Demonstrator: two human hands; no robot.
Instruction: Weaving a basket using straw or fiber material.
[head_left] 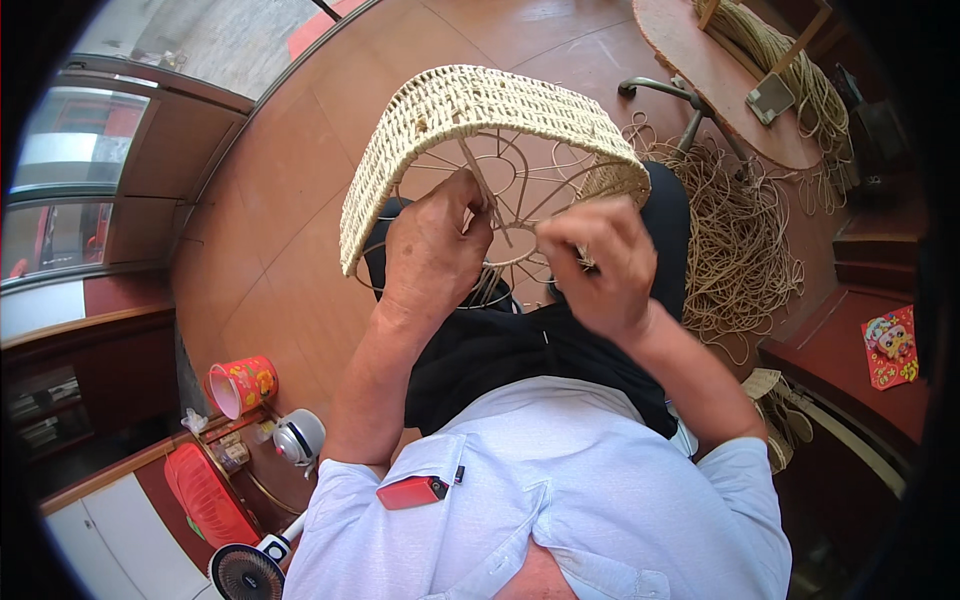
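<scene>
A half-woven basket (pixel 470 105) of pale twisted cord on a wire frame rests across my lap, its wall curving round the far side. Bare wire spokes and rings (pixel 515 165) show in its base. My left hand (pixel 435 245) is closed, thumb and finger pinching a strand of brownish cord (pixel 478 172) by the wire spokes. My right hand (pixel 605 265) is curled shut just to the right, over the near side of the frame. It is slightly blurred, and what its fingers pinch is hidden.
A big tangle of loose cord (pixel 725 235) covers the floor at right, beside a chair leg (pixel 690 125). More cord hangs over a table (pixel 690 70) at the far right. At lower left stand a red bin (pixel 243 387), a red basket (pixel 205 495) and a small fan (pixel 247 573).
</scene>
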